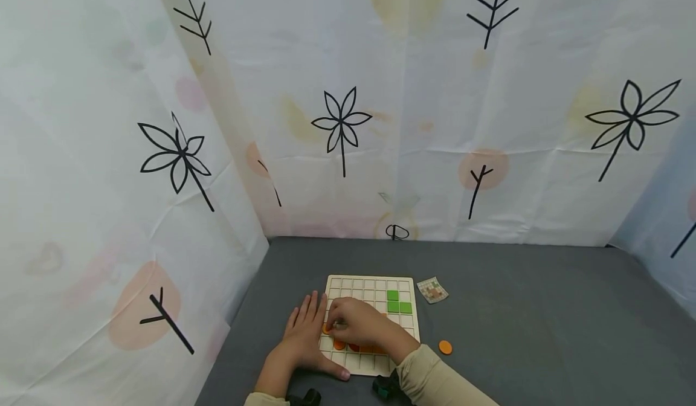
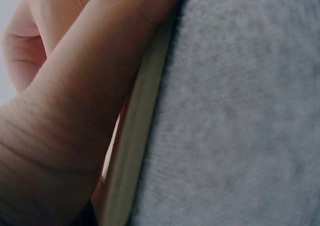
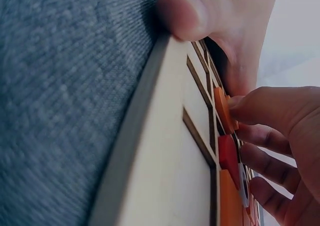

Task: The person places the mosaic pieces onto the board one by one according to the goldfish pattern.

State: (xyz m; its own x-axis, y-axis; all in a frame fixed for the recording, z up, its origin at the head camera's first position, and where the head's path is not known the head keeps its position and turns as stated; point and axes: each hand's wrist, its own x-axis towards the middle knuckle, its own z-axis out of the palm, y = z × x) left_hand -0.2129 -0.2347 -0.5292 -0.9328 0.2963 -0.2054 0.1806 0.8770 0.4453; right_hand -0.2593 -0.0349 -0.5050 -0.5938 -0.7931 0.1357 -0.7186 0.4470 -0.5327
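Observation:
A pale wooden grid board (image 1: 371, 279) lies on the grey table. My left hand (image 1: 306, 338) rests along its left side with straight fingers, the thumb stretched along the near edge. Over the board's left part, my right hand (image 1: 359, 322) pinches a small orange disc (image 1: 326, 328) near the left edge. Another orange disc (image 1: 339, 345) sits in a cell below that hand. The right wrist view shows a red piece (image 3: 228, 153) and an orange piece (image 3: 229, 198) in the grid. Part of the grid is hidden under the right hand and sleeve.
Green squares (image 1: 399, 307) fill several cells at the board's upper right. Beside that corner lies a small patterned card (image 1: 432, 290). A loose orange disc (image 1: 445, 347) is on the grey table (image 1: 544, 321) right of the board. Printed cloth (image 1: 413, 182) hangs around the table.

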